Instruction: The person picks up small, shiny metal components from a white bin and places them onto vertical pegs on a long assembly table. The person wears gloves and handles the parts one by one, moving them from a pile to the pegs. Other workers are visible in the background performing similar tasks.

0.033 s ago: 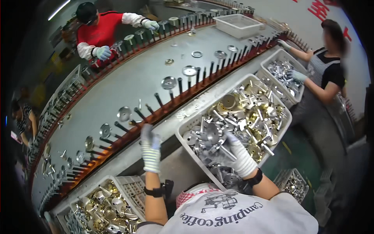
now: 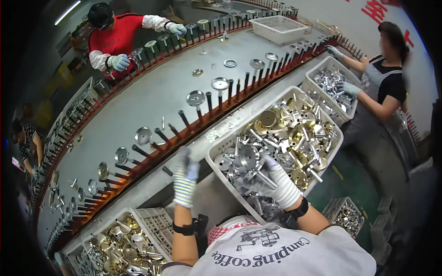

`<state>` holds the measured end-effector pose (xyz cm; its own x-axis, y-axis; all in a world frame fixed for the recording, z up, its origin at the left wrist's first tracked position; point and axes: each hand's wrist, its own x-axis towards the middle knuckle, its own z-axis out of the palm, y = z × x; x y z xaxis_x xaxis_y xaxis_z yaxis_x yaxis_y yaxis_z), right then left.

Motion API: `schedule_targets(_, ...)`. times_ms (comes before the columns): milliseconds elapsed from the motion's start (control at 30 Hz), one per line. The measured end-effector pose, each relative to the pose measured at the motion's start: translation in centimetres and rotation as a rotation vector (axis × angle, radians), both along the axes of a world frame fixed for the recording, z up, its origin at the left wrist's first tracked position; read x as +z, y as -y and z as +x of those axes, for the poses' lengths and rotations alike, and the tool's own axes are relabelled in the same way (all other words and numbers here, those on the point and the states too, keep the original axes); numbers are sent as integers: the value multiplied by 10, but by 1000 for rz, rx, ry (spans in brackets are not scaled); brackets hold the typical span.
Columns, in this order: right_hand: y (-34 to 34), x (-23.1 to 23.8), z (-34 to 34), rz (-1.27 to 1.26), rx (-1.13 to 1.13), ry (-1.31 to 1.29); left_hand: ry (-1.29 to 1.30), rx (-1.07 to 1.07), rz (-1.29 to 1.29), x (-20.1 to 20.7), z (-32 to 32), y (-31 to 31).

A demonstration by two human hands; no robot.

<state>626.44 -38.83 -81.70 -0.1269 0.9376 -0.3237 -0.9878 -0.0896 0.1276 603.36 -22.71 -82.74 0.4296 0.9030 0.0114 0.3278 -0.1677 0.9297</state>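
My left hand [image 2: 185,181], in a striped work glove, is held up between the rail of black-tipped rods [image 2: 184,118] and the large white crate [image 2: 216,168]. Its fingers are stretched upward and blurred, and I see nothing in them. Inside the crate, my right hand [image 2: 282,184], gloved alike, is among metal disc-and-stem parts. Closest to it are a silver disc [image 2: 250,156] and a shiny stem [image 2: 266,179] lying against the palm side. Motion smears its fingertips, so whether they grip the stem cannot be made out.
A second white crate [image 2: 142,218] of metal parts stands at lower left. Silver discs [image 2: 195,98] sit on several rods around the grey table [image 2: 179,87]. A co-worker [image 2: 389,83] works at a crate [image 2: 317,89] on the right; another in red [image 2: 115,39] is across the table.
My left hand has shifted slightly right, away from the rail, uncovering a dark rod beside it. My right hand stays among the parts. The whole view has shifted slightly.
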Motion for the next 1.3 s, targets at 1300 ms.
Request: schedule_targets(1300,24,31,-62,-47,253,48,-398,917,514,17,-210,-161)
